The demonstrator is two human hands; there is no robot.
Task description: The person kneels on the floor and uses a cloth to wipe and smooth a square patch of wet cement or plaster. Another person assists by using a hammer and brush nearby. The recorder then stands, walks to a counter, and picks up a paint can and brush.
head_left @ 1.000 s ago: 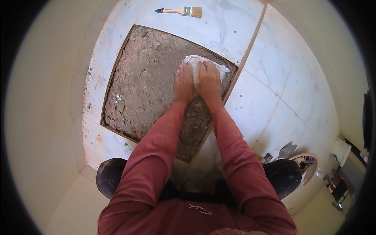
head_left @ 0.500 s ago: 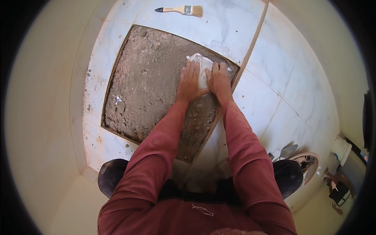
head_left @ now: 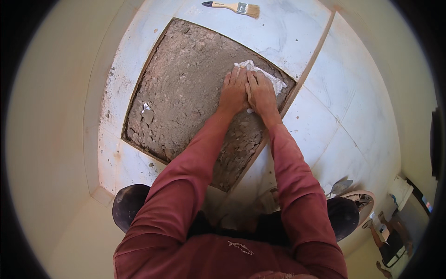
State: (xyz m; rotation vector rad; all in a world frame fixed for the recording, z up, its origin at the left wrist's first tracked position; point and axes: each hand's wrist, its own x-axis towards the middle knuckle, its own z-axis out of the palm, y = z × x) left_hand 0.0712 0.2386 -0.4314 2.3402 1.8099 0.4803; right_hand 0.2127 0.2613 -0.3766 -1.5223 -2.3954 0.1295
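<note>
White cloth (head_left: 272,80) lies under both flat, open hands, left hand (head_left: 233,90) and right hand (head_left: 261,93), on rubble bed (head_left: 186,93); paintbrush (head_left: 232,7) well apart.

Pale marble-look floor tiles (head_left: 297,32) with faint grey veining, laid in large squares with thin brownish joints. One square opening (head_left: 186,97) left without a tile, showing a rough grey-brown bed of crumbled mortar and small stones. Specks of dirt scattered on the white tile along the opening's left edge. Plain cream wall (head_left: 51,139) on the left, meeting the floor at a low skirting. Paintbrush (head_left: 234,7) with wooden handle lying on the tiles at the top. Trowel (head_left: 340,187) and round bucket (head_left: 362,200) at lower right, small clutter beyond. Warm, even light, soft shadows.
</note>
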